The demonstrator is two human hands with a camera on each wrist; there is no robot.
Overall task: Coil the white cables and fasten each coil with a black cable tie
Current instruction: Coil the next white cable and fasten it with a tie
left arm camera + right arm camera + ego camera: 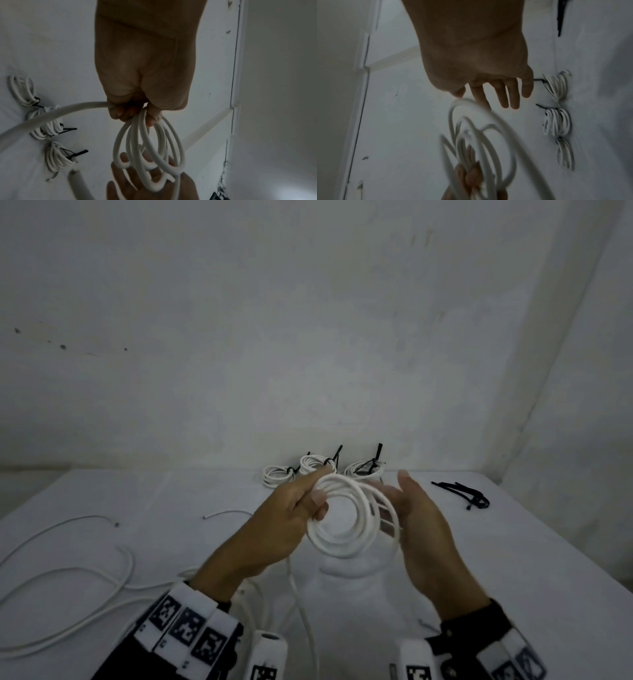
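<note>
While the left hand (301, 505) pinches one side of the half-made coil (346, 522) between thumb and curled fingers, the loops hang free beyond that grip, held up off the bench (513, 542) so each new turn can be laid on without dragging. The pinch sits at a single spot on the ring, which in my judgement is what keeps the turns stacked; let go there and the springy cable would fan out. The right hand (424, 529) stands just beside the far side of the coil with fingers straight and spread, holding nothing, the outer loops seeming to brush its palm as if it were guiding or steadying them. From the left grip a loose tail of white cable (51, 113) runs away and down toward the person, so winding is not finished.

The cable is round, smooth and matte white, stiff enough to hold open, even circles rather than sagging. Beyond both hands, at the back of the bench, three finished coils (325, 469) lie in a row, each cinched by a thin black tie with its tail sticking up. To the right of the right hand, well apart, spare black cable ties (462, 494) lie in a small heap: flat, narrow, dark strips. More uncoiled white cable (68, 577) sprawls in wide curves to the left of the left hand.
</note>
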